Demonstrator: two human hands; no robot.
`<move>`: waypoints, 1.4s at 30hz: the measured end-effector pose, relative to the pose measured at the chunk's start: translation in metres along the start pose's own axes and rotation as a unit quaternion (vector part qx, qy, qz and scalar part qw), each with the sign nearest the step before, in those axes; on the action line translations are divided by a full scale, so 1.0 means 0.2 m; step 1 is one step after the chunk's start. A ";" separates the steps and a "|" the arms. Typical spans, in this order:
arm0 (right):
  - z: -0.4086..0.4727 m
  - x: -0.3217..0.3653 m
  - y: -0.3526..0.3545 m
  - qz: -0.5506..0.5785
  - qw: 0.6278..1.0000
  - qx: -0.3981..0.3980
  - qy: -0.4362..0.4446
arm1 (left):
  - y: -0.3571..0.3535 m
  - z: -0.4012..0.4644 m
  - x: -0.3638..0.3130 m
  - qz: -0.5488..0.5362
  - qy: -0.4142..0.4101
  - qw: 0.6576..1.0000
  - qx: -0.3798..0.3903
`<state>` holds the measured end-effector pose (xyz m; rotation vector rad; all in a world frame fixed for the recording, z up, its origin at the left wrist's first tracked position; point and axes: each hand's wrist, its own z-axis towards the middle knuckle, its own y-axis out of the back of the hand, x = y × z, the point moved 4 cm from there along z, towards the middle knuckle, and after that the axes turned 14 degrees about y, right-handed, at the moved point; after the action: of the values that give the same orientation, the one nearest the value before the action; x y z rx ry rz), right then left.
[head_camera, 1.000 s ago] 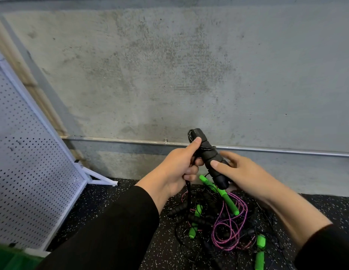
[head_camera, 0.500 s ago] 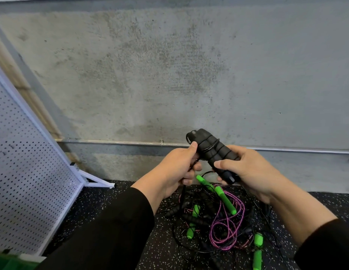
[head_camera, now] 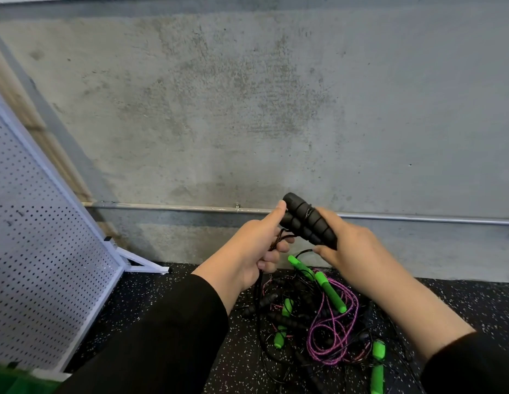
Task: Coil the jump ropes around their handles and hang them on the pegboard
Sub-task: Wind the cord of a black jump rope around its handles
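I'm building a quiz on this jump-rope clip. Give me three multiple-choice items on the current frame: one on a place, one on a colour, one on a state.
1. Where does the pegboard stand?
A. left of the hands
B. right of the hands
C. flat on the floor under the ropes

2. What colour is the rope coiled in the pile on the floor?
A. yellow
B. purple
C. white

3. What is the state of the black handles?
A. lying in the pile
B. hung on the pegboard
C. held side by side in the air

Key: 1 A, the pegboard leans at the left edge. 2 B, the purple rope loops beside the green handles. 3 C, the right hand grips the black handles with cord round them, while the left hand holds the cord and its thumb presses on them.
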<state>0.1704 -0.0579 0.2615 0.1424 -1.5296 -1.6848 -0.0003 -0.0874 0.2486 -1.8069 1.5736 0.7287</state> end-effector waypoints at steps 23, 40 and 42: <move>-0.08 0.06 -0.07 0.737 0.630 0.057 -0.239 | -0.02 -0.02 -0.05 -0.040 -0.091 0.993 0.064; -0.02 -0.05 0.02 0.664 0.717 -0.088 -0.192 | -0.03 -0.02 -0.03 0.046 -0.055 0.997 0.016; -0.02 -0.07 0.02 0.566 0.796 -0.099 -0.189 | -0.02 -0.02 -0.03 0.033 -0.045 0.998 0.014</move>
<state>0.1848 -0.0515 0.2579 -1.0853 -1.2265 -0.8554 0.0027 -0.0856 0.2566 -1.6848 1.5840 0.8023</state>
